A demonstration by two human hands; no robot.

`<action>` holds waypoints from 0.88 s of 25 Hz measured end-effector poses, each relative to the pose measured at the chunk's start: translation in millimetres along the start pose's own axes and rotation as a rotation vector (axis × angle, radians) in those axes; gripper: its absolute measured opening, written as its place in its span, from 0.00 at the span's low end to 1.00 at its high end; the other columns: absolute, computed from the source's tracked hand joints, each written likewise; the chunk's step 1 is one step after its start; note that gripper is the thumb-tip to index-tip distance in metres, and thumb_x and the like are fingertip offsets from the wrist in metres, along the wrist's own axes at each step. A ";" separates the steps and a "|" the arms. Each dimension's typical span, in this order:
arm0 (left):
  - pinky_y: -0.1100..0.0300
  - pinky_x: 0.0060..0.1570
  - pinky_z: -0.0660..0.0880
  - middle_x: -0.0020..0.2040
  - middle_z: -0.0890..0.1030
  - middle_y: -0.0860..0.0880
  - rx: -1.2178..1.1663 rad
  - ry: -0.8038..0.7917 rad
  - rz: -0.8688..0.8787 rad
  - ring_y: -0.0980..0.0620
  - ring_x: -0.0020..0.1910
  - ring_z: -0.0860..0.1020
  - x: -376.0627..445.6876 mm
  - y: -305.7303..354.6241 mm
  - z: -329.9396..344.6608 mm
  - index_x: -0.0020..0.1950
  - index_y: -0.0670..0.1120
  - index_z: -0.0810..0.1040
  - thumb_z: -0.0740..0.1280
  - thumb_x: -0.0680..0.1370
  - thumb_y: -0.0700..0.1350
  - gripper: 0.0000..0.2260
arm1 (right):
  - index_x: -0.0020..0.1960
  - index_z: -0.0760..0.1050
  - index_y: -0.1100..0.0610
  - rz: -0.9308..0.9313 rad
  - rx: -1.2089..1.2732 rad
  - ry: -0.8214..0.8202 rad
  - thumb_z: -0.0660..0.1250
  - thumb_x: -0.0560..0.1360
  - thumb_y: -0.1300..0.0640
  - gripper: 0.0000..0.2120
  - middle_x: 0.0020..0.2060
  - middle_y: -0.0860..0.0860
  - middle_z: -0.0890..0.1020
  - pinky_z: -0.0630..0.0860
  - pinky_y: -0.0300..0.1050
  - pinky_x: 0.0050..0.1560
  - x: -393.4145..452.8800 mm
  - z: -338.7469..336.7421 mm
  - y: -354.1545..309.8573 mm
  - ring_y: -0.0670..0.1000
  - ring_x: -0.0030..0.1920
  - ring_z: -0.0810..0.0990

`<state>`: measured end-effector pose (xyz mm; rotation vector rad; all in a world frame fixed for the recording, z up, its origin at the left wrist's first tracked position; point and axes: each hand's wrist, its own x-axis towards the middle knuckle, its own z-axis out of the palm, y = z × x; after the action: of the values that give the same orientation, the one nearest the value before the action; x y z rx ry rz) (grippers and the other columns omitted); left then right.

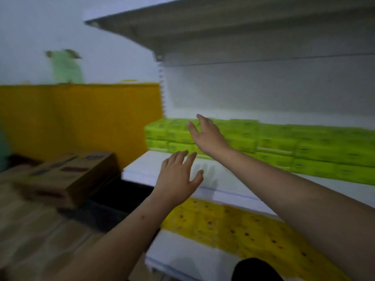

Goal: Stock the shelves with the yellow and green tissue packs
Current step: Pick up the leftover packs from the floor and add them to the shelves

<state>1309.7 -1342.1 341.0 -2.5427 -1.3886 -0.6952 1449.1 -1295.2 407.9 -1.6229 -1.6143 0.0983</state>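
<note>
Green tissue packs (284,145) lie stacked two high along the middle white shelf (142,169). Yellow tissue packs (233,226) fill the shelf below. My right hand (207,134) hovers in front of the left end of the green stack, fingers spread, holding nothing. My left hand (178,179) is lower, over the bare front left part of the middle shelf, fingers straight and spread, also empty. The picture is blurred by motion.
An upper shelf (203,27) juts out overhead. A brown cardboard box (69,177) sits to the left on a wooden floor. Behind it stands a yellow panel (81,118) with a green shape (65,67) above. A dark object (255,270) is at the bottom edge.
</note>
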 end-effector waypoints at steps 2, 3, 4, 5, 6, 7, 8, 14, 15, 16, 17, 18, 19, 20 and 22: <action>0.50 0.68 0.64 0.73 0.67 0.48 -0.003 0.000 -0.066 0.48 0.73 0.64 -38.2 -53.3 -10.1 0.75 0.52 0.64 0.48 0.75 0.64 0.32 | 0.77 0.58 0.56 -0.088 0.028 -0.111 0.53 0.80 0.39 0.31 0.75 0.53 0.62 0.60 0.53 0.73 -4.7 59.0 -45.5 0.57 0.75 0.60; 0.51 0.68 0.65 0.73 0.68 0.49 0.004 0.003 -0.109 0.49 0.73 0.64 -60.1 -79.2 -13.4 0.75 0.52 0.64 0.49 0.76 0.64 0.31 | 0.77 0.57 0.55 -0.136 0.030 -0.178 0.53 0.80 0.38 0.32 0.76 0.53 0.61 0.60 0.54 0.73 -9.2 88.9 -67.2 0.57 0.75 0.59; 0.51 0.68 0.66 0.73 0.68 0.49 0.015 0.001 -0.145 0.49 0.72 0.65 -79.8 -100.8 -16.0 0.75 0.52 0.64 0.51 0.77 0.63 0.29 | 0.78 0.56 0.55 -0.175 0.032 -0.236 0.52 0.80 0.38 0.32 0.76 0.53 0.60 0.60 0.54 0.73 -14.1 114.1 -84.5 0.57 0.75 0.59; 0.53 0.68 0.66 0.73 0.68 0.50 0.027 -0.010 -0.176 0.50 0.72 0.65 -98.8 -120.9 -16.4 0.75 0.52 0.64 0.52 0.78 0.62 0.28 | 0.78 0.55 0.55 -0.209 0.042 -0.282 0.51 0.80 0.38 0.32 0.76 0.53 0.60 0.59 0.54 0.73 -20.2 137.3 -99.9 0.56 0.75 0.58; 0.54 0.69 0.66 0.73 0.67 0.51 0.034 -0.034 -0.211 0.51 0.72 0.64 -117.8 -140.2 -15.0 0.76 0.52 0.63 0.53 0.80 0.61 0.27 | 0.78 0.55 0.56 -0.245 0.061 -0.318 0.51 0.81 0.38 0.32 0.77 0.53 0.59 0.58 0.53 0.74 -27.2 160.5 -114.5 0.55 0.76 0.57; 0.55 0.69 0.65 0.73 0.66 0.51 0.032 -0.065 -0.245 0.52 0.72 0.64 -133.2 -157.0 -12.2 0.76 0.52 0.62 0.54 0.80 0.61 0.26 | 0.78 0.55 0.56 -0.295 0.083 -0.337 0.51 0.81 0.39 0.32 0.77 0.53 0.59 0.58 0.52 0.74 -33.6 180.8 -126.5 0.54 0.76 0.57; 0.55 0.69 0.65 0.73 0.66 0.51 0.026 -0.100 -0.284 0.52 0.72 0.64 -148.3 -175.5 -6.8 0.77 0.52 0.61 0.54 0.80 0.60 0.26 | 0.78 0.55 0.56 -0.361 0.100 -0.358 0.50 0.81 0.40 0.31 0.77 0.52 0.59 0.58 0.50 0.75 -42.1 203.6 -138.9 0.53 0.76 0.57; 0.56 0.62 0.69 0.70 0.70 0.48 -0.139 -0.365 -0.568 0.48 0.66 0.71 -204.0 -299.6 71.4 0.75 0.51 0.65 0.60 0.80 0.57 0.24 | 0.78 0.57 0.54 -0.495 0.123 -0.607 0.50 0.83 0.42 0.28 0.75 0.50 0.62 0.61 0.45 0.71 -84.6 352.7 -123.8 0.49 0.75 0.60; 0.55 0.61 0.69 0.69 0.70 0.47 -0.161 -0.410 -0.616 0.46 0.65 0.72 -211.1 -320.3 92.7 0.74 0.50 0.66 0.61 0.80 0.56 0.24 | 0.78 0.57 0.54 -0.420 0.122 -0.651 0.51 0.83 0.42 0.27 0.75 0.51 0.62 0.62 0.46 0.70 -86.4 381.9 -106.9 0.51 0.74 0.61; 0.55 0.60 0.69 0.69 0.71 0.46 -0.176 -0.456 -0.666 0.46 0.65 0.72 -218.9 -340.3 116.5 0.73 0.50 0.66 0.61 0.80 0.56 0.23 | 0.77 0.57 0.55 -0.337 0.105 -0.697 0.51 0.83 0.43 0.27 0.75 0.52 0.62 0.63 0.47 0.70 -86.9 413.1 -89.0 0.52 0.74 0.62; 0.55 0.60 0.70 0.69 0.71 0.46 -0.192 -0.504 -0.711 0.45 0.64 0.73 -226.4 -359.8 142.3 0.73 0.50 0.66 0.61 0.79 0.56 0.24 | 0.77 0.57 0.55 -0.265 0.076 -0.738 0.52 0.82 0.43 0.27 0.75 0.53 0.62 0.63 0.47 0.69 -85.5 445.3 -70.7 0.53 0.73 0.62; 0.55 0.61 0.71 0.69 0.71 0.45 -0.210 -0.551 -0.753 0.45 0.64 0.73 -234.0 -382.1 172.2 0.74 0.50 0.66 0.61 0.79 0.56 0.24 | 0.77 0.57 0.56 -0.201 0.032 -0.782 0.53 0.82 0.44 0.27 0.75 0.54 0.62 0.63 0.48 0.70 -83.4 483.0 -52.2 0.54 0.73 0.63; 0.54 0.61 0.71 0.69 0.71 0.45 -0.229 -0.591 -0.798 0.45 0.64 0.74 -241.2 -403.2 201.3 0.74 0.50 0.65 0.61 0.79 0.56 0.25 | 0.78 0.56 0.56 -0.142 -0.016 -0.828 0.53 0.82 0.45 0.28 0.75 0.54 0.62 0.63 0.48 0.70 -81.4 518.4 -34.7 0.55 0.73 0.63; 0.52 0.62 0.71 0.69 0.70 0.45 -0.247 -0.623 -0.841 0.45 0.64 0.73 -248.9 -424.6 229.6 0.75 0.50 0.64 0.62 0.79 0.57 0.25 | 0.78 0.56 0.56 -0.088 -0.059 -0.879 0.55 0.82 0.45 0.28 0.75 0.55 0.62 0.64 0.49 0.70 -80.6 552.2 -18.9 0.56 0.73 0.63; 0.51 0.63 0.71 0.68 0.70 0.43 -0.273 -0.665 -0.924 0.43 0.65 0.72 -265.4 -467.1 282.7 0.75 0.49 0.63 0.62 0.79 0.56 0.27 | 0.78 0.55 0.56 0.003 -0.114 -0.980 0.57 0.81 0.46 0.29 0.74 0.55 0.63 0.66 0.50 0.69 -82.7 617.1 5.8 0.57 0.72 0.65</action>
<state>891.4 -1182.4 -68.9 -2.2982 -2.9346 -0.0870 1081.5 -1067.8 -40.3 -1.7719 -2.3501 0.9375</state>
